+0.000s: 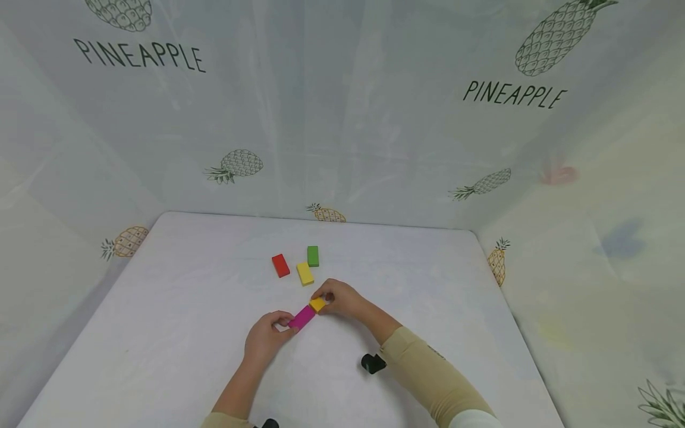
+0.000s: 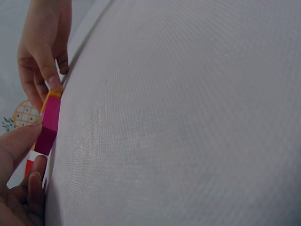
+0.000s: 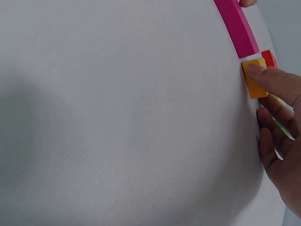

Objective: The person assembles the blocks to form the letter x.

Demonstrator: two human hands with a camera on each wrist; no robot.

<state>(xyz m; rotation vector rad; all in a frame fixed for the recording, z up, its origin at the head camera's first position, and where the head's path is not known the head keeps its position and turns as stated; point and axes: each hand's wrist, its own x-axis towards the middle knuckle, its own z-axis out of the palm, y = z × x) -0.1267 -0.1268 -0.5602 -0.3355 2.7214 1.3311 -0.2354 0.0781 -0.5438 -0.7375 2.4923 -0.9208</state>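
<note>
A magenta block [image 1: 302, 317] lies on the white table, pinched at its near end between the thumb and fingers of my left hand [image 1: 263, 340]. At its far end, my right hand [image 1: 345, 298] pinches an orange-yellow block [image 1: 318, 304] between thumb and fingers. The two blocks stand almost end to end; the right wrist view shows a narrow gap between the magenta block [image 3: 239, 30] and the orange-yellow block [image 3: 255, 80]. Seen from the left wrist, the left thumb presses the side of the magenta block [image 2: 49, 125].
Beyond the hands lie a red block [image 1: 280, 266], a yellow block [image 1: 305, 274] and a green block [image 1: 313, 256], the last two very close together. A black object [image 1: 373, 363] is beside the right sleeve. Pineapple-print sheeting [image 1: 342, 119] surrounds the white table [image 1: 160, 333].
</note>
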